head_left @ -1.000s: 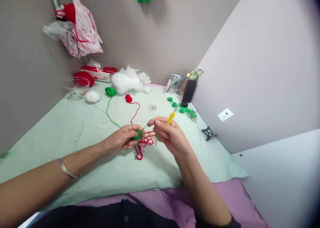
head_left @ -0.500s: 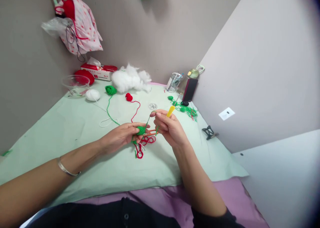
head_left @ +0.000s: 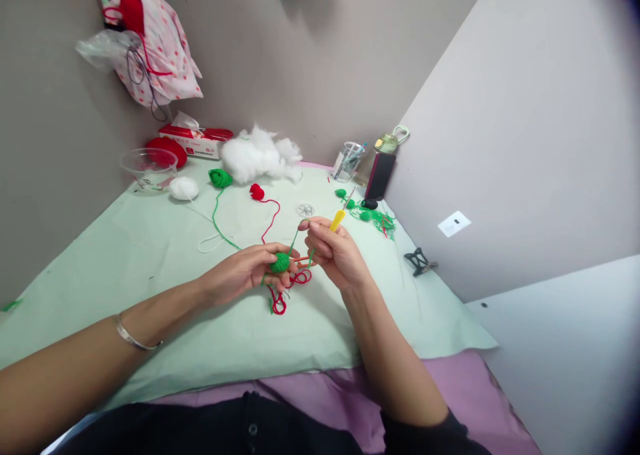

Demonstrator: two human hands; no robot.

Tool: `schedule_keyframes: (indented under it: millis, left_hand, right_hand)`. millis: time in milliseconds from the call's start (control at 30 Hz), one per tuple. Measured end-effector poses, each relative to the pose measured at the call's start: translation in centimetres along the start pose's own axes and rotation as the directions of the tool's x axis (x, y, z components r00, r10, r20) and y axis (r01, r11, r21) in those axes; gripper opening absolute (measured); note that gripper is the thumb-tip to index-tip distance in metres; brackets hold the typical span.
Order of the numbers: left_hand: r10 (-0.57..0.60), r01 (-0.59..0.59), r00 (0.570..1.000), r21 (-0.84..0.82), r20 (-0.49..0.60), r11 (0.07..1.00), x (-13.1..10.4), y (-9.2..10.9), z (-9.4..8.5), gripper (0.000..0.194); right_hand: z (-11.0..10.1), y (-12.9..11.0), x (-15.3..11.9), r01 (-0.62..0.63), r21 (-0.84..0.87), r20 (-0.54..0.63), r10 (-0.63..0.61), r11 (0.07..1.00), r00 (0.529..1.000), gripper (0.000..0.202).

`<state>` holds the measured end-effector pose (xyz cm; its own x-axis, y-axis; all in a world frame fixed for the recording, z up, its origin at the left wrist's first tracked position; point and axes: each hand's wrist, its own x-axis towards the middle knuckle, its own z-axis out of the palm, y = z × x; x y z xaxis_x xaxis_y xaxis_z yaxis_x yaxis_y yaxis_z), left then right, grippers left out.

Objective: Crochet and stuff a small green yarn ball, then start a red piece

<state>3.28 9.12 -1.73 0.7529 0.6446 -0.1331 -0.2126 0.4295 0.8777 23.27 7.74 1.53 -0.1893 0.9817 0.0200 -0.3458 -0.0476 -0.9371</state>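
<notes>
Two hands are up over the pale green table [head_left: 200,348], and the left hand [head_left: 253,267] has a small, rounded green crocheted piece [head_left: 280,263] pinched between thumb and fingers, the other fingers loosely curled and partly spread. Over to the right hand [head_left: 331,250]: it's mostly closed, thumb against fingers, gripping the yellow-handled hook [head_left: 338,220], metal shaft tilted up and away, while a green strand [head_left: 295,237] runs taut between its fingertips and the crocheted piece. Just behind and below the hands, red yarn loops [head_left: 301,277] lie beside a partly hidden orange item [head_left: 304,262], too covered to identify. Farther back, there's a green yarn bundle [head_left: 220,178], a white yarn ball [head_left: 184,188] and a little red yarn bundle [head_left: 257,192], with fluffy white stuffing [head_left: 260,156] behind them. Out to the right, small green crocheted pieces [head_left: 365,216] sit by tangled green yarn scraps [head_left: 384,224], near a phone [head_left: 381,176] propped against a bottle [head_left: 387,144], a clear cup [head_left: 346,165] of pens beside it.
</notes>
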Motion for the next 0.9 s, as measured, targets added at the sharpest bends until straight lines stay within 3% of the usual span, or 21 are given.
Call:
schedule_keyframes:
  millis: [100,333,467,667,900]
  left_hand:
    - [0.022,-0.021,0.999,-0.034,0.03,0.999,0.0,0.0,-0.3,0.024]
    - [0.005,-0.01,0.998,0.079,0.058,0.997,-0.1,0.3,-0.1,0.021]
    - [0.04,-0.034,0.998,0.127,-0.041,0.991,0.1,0.0,0.1,0.017]
    - [0.082,-0.068,0.993,0.15,-0.089,0.986,0.7,-1.0,-0.1,0.012]
    - [0.071,-0.059,0.996,0.219,-0.05,0.974,0.5,-0.7,-0.4,0.031]
  right_hand:
    - [-0.2,0.3,0.2,0.012,0.021,-0.026,-0.012,1.0,1.0,0.022]
    - [-0.8,1.2,0.9,0.092,0.055,-0.112,-0.085,0.994,0.99,0.025]
    - [-0.6,1.4,0.7,0.088,0.044,-0.044,-0.086,0.995,0.995,0.031]
    - [1.3,1.4,-0.1,0.001,0.018,0.192,-0.004,1.0,0.981,0.038]
    - [0.4,1.1,0.4,0.069,0.082,0.091,-0.076,0.994,0.993,0.034]
